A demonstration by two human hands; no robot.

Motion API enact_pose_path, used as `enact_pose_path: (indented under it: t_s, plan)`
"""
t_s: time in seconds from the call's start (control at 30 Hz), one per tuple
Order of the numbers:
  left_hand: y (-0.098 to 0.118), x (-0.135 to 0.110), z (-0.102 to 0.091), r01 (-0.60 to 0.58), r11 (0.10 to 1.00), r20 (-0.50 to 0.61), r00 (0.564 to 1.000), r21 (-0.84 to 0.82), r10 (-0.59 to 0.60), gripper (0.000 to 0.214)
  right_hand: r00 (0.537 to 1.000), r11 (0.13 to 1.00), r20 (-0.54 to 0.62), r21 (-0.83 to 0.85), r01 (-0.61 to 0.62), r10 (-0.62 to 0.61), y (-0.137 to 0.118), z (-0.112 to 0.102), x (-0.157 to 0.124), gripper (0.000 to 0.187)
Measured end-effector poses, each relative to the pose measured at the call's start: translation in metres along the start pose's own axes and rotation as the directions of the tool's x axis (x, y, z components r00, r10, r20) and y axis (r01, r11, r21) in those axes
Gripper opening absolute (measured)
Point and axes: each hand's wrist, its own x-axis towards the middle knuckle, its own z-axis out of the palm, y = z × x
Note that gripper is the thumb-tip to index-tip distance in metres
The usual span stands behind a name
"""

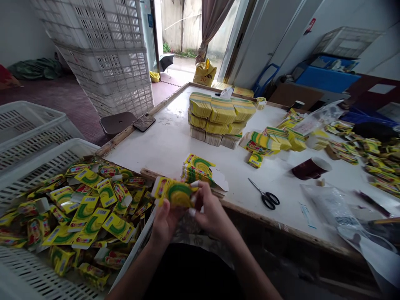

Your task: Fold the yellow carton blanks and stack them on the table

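Note:
Between my two hands is a small yellow and green cardboard box point(176, 193), held over the table's front edge. My left hand point(164, 225) grips it from below and the left, thumb on its near side. At its right end, the fingers of my right hand point(208, 206) pinch the box; white coverings show on some fingertips. Just beyond lies a stack of flat printed cartons point(200, 166) with white flaps toward the right. To the left, a white plastic crate point(18, 264) holds many small yellow-green boxes point(87, 212).
Bundled cartons point(218, 116) stand piled mid-table, with more cartons point(268, 139) to their right. Scissors point(265, 196), a dark mug point(309, 168), a plastic bag point(334, 208) and a phone point(144, 122) lie on the table point(168, 146). Stacked crates point(106, 54) rise behind left.

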Motion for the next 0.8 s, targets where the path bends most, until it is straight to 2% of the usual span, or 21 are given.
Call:
enact_pose_path:
  t_s: [0.03,0.1,0.2,0.3,0.37,0.47,0.53,0.7,0.8]
  plan:
    - [0.002,0.000,0.005,-0.022,0.999,-0.028,0.999,-0.036,0.021,0.046,0.999,0.993,0.047,0.118,-0.030,0.025,-0.003,0.008,-0.006,0.055]
    - [0.007,0.000,0.015,-0.062,0.994,-0.067,0.996,-0.091,0.056,0.042,0.997,0.944,0.055,0.321,-0.075,0.061,-0.007,0.023,-0.017,0.055]
    - [0.010,0.000,0.022,-0.131,0.982,-0.091,0.989,-0.135,0.120,0.036,0.992,0.870,0.081,0.478,-0.119,0.091,-0.011,0.034,-0.026,0.057]
    - [0.004,-0.001,0.019,-0.188,0.982,-0.133,0.974,0.001,0.186,0.033,0.982,0.829,0.162,0.532,-0.174,0.102,-0.008,0.037,-0.027,0.058]
    - [-0.002,-0.001,0.014,-0.192,0.967,-0.145,0.965,0.166,0.217,0.036,0.978,0.798,0.145,0.567,-0.206,0.150,-0.004,0.038,-0.026,0.058]
    - [-0.007,-0.002,0.009,-0.177,0.926,-0.085,0.972,0.332,0.217,0.040,0.966,0.739,0.089,0.629,-0.242,0.241,0.004,0.036,-0.022,0.055]
    - [-0.007,-0.003,0.009,-0.172,0.916,-0.062,0.976,0.363,0.208,0.037,0.963,0.699,0.105,0.670,-0.252,0.247,0.007,0.036,-0.021,0.056]
    - [-0.006,-0.004,0.013,-0.183,0.922,-0.142,0.960,0.340,0.243,0.025,0.965,0.641,0.078,0.734,-0.224,0.249,0.008,0.039,-0.020,0.048]
    - [-0.006,-0.004,0.012,-0.212,0.929,-0.061,0.969,0.305,0.241,0.035,0.961,0.563,0.060,0.800,-0.208,0.270,0.007,0.041,-0.021,0.042]
